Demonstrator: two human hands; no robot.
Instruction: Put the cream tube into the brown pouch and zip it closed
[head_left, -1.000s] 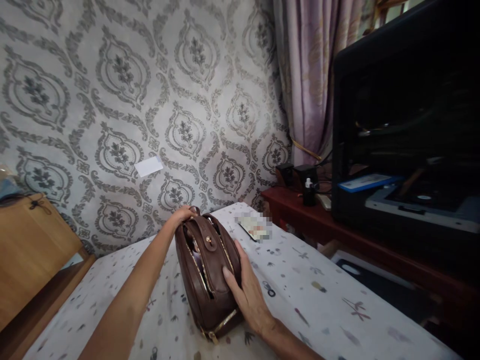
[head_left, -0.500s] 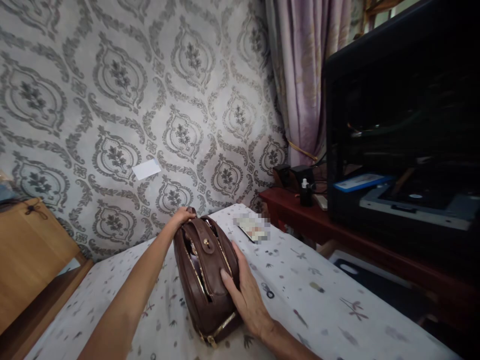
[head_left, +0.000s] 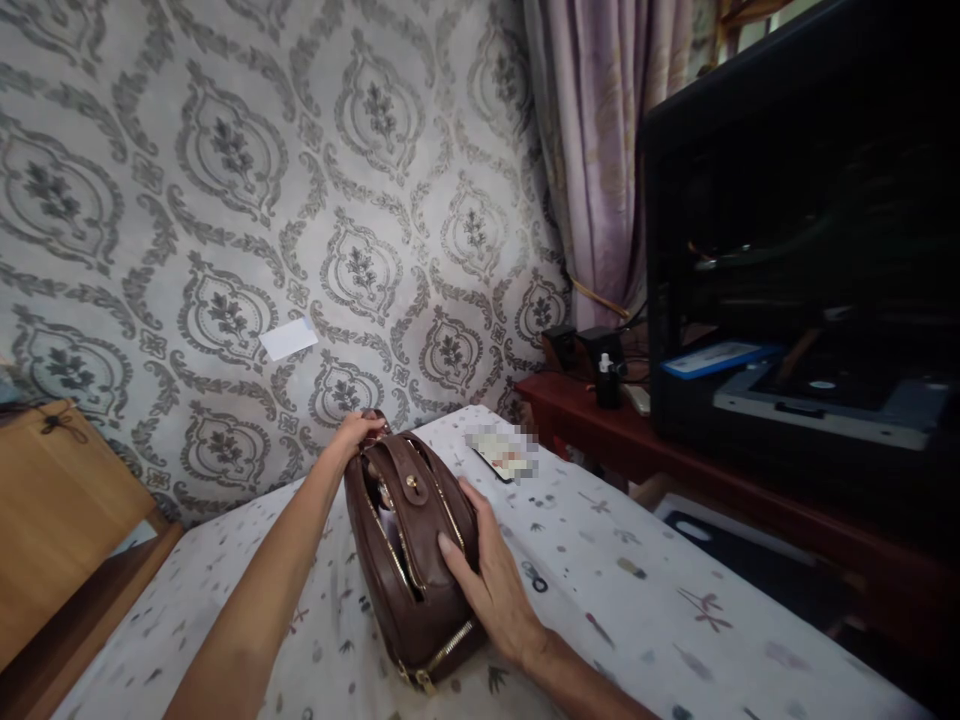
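Note:
A dark brown bag point(head_left: 442, 510) with gold zips and a snap strap lies on the white patterned cloth point(head_left: 637, 600). Two of its zipped pockets are partly open, and something pale shows inside the left one. My left hand point(head_left: 360, 432) is closed on the bag's far left end, at a small strap or loop. Along the bag's right side rests my right hand point(head_left: 491, 570), thumb on top and fingers on the side, gripping it. Beyond the bag, to the right, lies a flat item point(head_left: 501, 455) whose surface is pixelated.
A wooden box point(head_left: 67, 520) stands at the left. At the right, a red shelf point(head_left: 540, 395) carries a small black bottle point(head_left: 608, 385) and a large black screen point(head_left: 787, 250). Behind are the patterned wall point(head_left: 300, 200) and a purple curtain point(head_left: 600, 150).
The view has shifted slightly. The left pocket of the bag gapes a little wider near my left hand. My right hand stays in place on the bag.

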